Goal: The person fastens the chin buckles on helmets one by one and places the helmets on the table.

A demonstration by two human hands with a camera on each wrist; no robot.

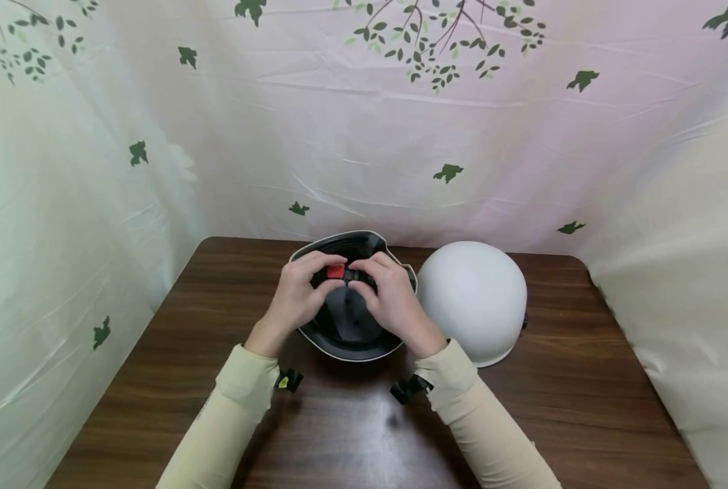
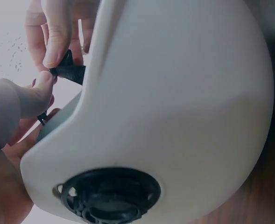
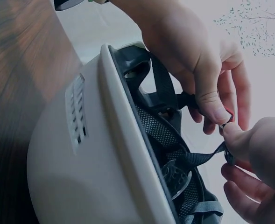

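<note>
An upturned white helmet (image 1: 348, 316) with a dark inside lies on the table, both hands above its opening. The left hand (image 1: 299, 288) pinches the red part of a chin-strap buckle (image 1: 336, 272) between thumb and fingers. Facing it, the right hand (image 1: 394, 292) pinches the black end of the strap (image 1: 353, 275). Fingertips of the two hands nearly meet; whether the buckle halves are joined cannot be told. In the right wrist view, black webbing (image 3: 163, 84) runs up from the helmet's padded lining to the fingers. A round black fitting (image 2: 114, 193) shows on the shell in the left wrist view.
A second white helmet (image 1: 470, 299), dome up, stands close to the right of the upturned one. Both are on a dark wooden table (image 1: 352, 421). Pale curtains (image 1: 364, 136) printed with leaves and birds hang behind and at the sides.
</note>
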